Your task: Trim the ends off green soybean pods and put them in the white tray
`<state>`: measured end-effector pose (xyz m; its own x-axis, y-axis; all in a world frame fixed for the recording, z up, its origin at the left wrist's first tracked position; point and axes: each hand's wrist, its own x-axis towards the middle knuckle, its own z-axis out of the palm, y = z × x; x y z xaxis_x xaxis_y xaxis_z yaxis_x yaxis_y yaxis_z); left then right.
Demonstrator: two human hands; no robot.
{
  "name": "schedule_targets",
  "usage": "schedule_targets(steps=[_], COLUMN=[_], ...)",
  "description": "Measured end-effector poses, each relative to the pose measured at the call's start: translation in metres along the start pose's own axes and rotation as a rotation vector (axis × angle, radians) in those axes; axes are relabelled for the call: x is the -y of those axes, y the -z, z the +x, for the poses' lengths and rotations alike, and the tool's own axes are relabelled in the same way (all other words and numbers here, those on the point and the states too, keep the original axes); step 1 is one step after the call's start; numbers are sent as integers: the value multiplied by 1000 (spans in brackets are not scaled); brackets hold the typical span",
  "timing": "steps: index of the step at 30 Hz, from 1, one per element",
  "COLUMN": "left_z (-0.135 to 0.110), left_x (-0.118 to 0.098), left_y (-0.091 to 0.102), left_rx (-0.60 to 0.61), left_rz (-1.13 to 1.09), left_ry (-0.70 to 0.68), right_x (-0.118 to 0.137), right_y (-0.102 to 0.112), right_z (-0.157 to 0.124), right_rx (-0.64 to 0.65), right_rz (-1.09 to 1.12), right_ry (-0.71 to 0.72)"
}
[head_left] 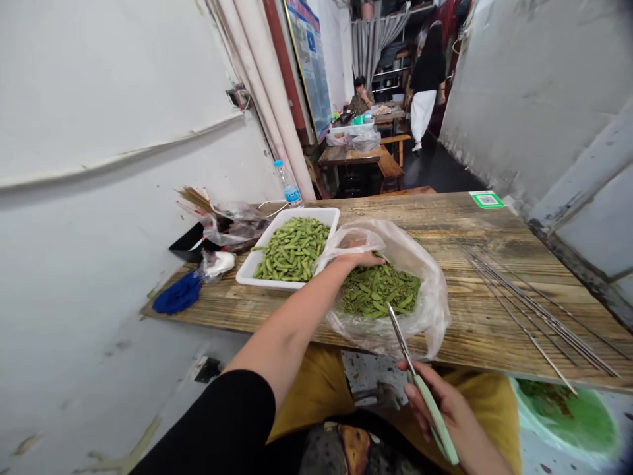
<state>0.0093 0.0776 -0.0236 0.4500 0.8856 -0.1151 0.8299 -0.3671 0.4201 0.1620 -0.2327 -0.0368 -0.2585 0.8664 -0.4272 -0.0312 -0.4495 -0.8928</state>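
My left hand (364, 257) reaches over the left rim of a clear plastic bag (435, 290) that stands open on the table. Green pods and trimmed bits (380, 290) lie inside it. Some of that hand's fingers are hidden by the plastic and the pods, so its grip cannot be made out. In my right hand (440, 402) is a pair of scissors (420, 382) with pale green handles, blades pointing up toward the bag's near side. Left of the bag, a white tray (242, 274) holds a heap of green soybean pods (297, 247).
Several thin metal skewers (534, 307) lie at the wooden table's (475, 330) right. A water bottle (289, 187), black box (190, 243) and blue cloth (178, 292) are on the left. A green basin (568, 419) stands below right. Two people are farther back.
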Motion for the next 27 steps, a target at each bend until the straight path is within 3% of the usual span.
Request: schedule_targets(steps=[4, 9, 12, 16, 18, 20, 24, 27], left_z=[1, -11, -30, -61, -76, -89, -119, -140], left_x=[-11, -15, -15, -14, -12, -9, -10, -17], left_y=[-4, 3, 12, 29, 35, 39, 33, 14], left_rx=[90, 79, 154, 362, 412, 337, -24, 10], left_rz=[103, 225, 197, 62, -33, -106, -89, 1], left_ry=[39, -8, -121, -404, -447, -407, -349, -456], right_x=[3, 9, 14, 18, 17, 15, 10, 8], right_y=[-1, -6, -8, -9, -10, -12, -15, -17], right_z=[12, 39, 46, 46, 43, 39, 28, 19], right_rx=[-7, -57, -79, -88, -92, -98, -121, -150], right_rz=[82, 326, 403, 443, 449, 444, 405, 336], right_ry=[26, -4, -7, 1, 3, 12, 46, 67])
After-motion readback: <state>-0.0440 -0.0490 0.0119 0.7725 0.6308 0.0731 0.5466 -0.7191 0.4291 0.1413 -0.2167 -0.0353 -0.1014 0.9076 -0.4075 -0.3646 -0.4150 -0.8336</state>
